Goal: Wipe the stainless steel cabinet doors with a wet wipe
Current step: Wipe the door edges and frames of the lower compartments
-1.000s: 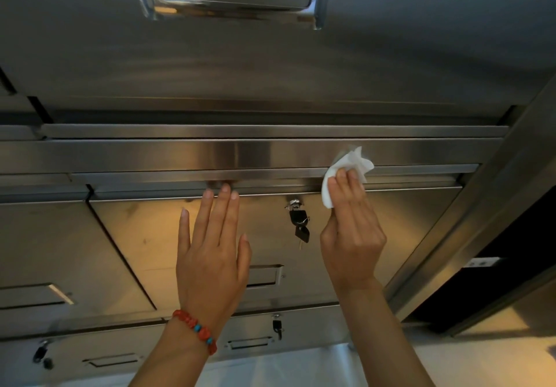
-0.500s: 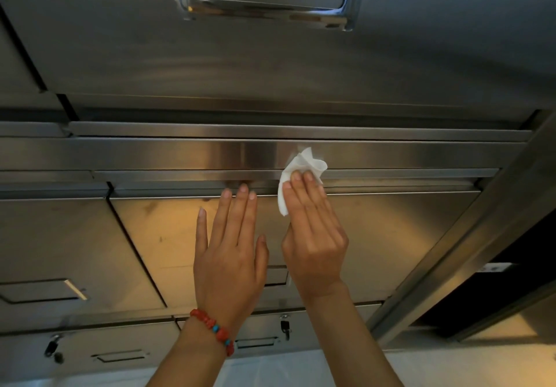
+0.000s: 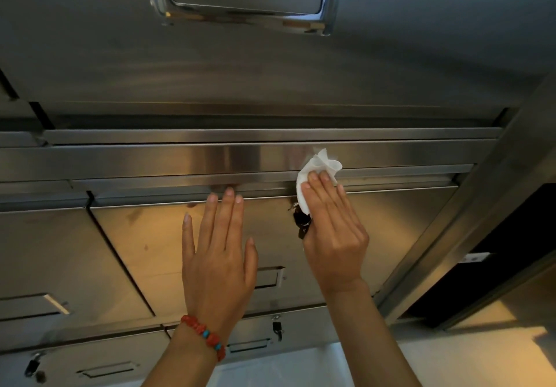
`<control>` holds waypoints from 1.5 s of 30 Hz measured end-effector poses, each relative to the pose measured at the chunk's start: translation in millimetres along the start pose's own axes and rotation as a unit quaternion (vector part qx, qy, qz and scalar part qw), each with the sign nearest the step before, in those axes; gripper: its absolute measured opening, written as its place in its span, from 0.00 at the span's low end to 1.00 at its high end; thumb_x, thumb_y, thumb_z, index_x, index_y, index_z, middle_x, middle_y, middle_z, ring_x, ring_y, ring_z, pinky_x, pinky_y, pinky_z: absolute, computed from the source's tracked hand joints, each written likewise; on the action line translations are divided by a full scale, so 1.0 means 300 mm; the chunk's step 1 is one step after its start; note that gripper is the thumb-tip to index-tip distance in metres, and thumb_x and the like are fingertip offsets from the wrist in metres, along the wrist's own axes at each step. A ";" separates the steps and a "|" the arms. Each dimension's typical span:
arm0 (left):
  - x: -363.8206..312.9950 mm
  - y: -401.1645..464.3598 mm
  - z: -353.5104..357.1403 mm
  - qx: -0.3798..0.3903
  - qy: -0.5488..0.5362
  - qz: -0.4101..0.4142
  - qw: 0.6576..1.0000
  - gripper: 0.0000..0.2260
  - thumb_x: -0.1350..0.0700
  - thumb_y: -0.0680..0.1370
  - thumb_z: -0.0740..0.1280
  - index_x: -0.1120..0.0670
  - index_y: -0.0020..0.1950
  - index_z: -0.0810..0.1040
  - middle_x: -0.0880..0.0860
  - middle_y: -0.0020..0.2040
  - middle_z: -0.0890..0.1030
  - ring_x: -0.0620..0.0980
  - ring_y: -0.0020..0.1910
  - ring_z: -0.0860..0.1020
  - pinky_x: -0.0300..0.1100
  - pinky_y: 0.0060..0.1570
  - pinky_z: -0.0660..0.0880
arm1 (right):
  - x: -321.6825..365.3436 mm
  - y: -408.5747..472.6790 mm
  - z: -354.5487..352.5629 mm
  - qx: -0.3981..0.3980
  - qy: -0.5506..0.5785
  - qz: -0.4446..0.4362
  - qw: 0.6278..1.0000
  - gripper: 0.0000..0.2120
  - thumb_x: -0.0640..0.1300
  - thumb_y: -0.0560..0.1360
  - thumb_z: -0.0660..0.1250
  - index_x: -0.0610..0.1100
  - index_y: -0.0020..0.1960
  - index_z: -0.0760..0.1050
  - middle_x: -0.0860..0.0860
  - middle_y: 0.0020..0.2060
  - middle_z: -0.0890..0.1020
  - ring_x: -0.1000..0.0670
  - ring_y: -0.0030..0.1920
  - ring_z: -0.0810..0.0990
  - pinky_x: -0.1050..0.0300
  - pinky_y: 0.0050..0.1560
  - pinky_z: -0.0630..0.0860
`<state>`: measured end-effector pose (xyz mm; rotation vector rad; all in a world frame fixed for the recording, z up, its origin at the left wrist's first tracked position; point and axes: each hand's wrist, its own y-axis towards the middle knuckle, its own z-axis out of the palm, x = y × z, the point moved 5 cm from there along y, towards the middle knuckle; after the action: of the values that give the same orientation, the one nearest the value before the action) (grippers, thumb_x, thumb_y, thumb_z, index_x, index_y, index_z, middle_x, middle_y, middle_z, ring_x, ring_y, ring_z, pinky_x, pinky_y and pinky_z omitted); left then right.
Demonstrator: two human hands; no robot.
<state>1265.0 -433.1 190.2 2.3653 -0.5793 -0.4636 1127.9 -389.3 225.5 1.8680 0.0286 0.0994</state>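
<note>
wet wipe [image 3: 313,173] shifted right, right hand [image 3: 332,233] pressing

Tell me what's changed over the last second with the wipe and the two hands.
The right hand swept the wet wipe left along the door's top edge, then back right, and now covers the keys. The left hand stayed flat on the cabinet door.

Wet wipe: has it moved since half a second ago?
Yes. The wet wipe under the right hand slid right along the top rail; it now sits just above the keys.
</note>
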 end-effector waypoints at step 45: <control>-0.411 0.042 0.110 -0.005 0.026 0.004 1.000 0.24 0.53 0.76 0.54 0.62 0.69 0.69 0.58 0.70 0.69 0.52 0.70 0.62 0.57 0.68 0.55 | -0.529 -0.040 -0.173 -0.044 -0.023 0.078 0.996 0.17 0.36 0.82 0.53 0.29 0.54 0.79 0.37 0.53 0.80 0.38 0.57 0.78 0.43 0.53 0.79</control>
<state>1142.7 -395.2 196.2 2.3580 -0.5624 -0.3997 966.1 -347.5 220.7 1.7827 -0.1523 0.1627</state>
